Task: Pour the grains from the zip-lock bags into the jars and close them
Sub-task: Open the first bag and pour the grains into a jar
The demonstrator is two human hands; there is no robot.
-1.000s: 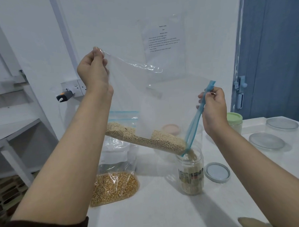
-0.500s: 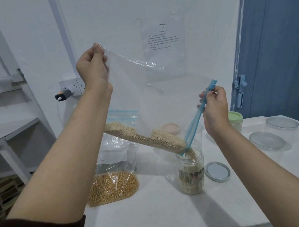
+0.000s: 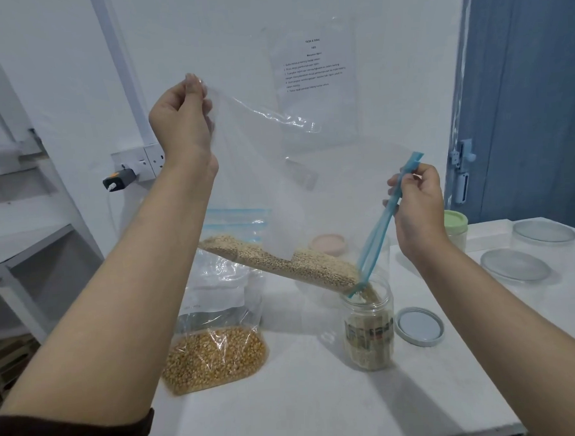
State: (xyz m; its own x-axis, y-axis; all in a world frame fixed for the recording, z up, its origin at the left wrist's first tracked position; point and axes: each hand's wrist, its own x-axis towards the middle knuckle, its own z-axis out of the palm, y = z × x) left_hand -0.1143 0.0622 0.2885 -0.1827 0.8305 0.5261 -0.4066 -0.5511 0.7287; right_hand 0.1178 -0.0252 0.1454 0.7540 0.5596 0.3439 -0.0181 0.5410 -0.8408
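We've lifted the clear zip-lock bag [image 3: 277,172] higher: left hand [image 3: 181,118] pinching its corner, right hand [image 3: 415,205] gripping the blue zipper strip [image 3: 378,227], pale grains [image 3: 281,264] sliding faster into the clear glass jar [image 3: 368,329].

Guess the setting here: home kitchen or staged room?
Likely a staged data-collection room, not a home kitchen. A printed instruction sheet is taped to the bare wall, the grain bags and jar sit on a plain white table, and an empty metal shelf frame stands nearby.

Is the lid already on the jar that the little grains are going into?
No, the jar is open at the top with grains falling in, and its lid lies flat on the table beside it.
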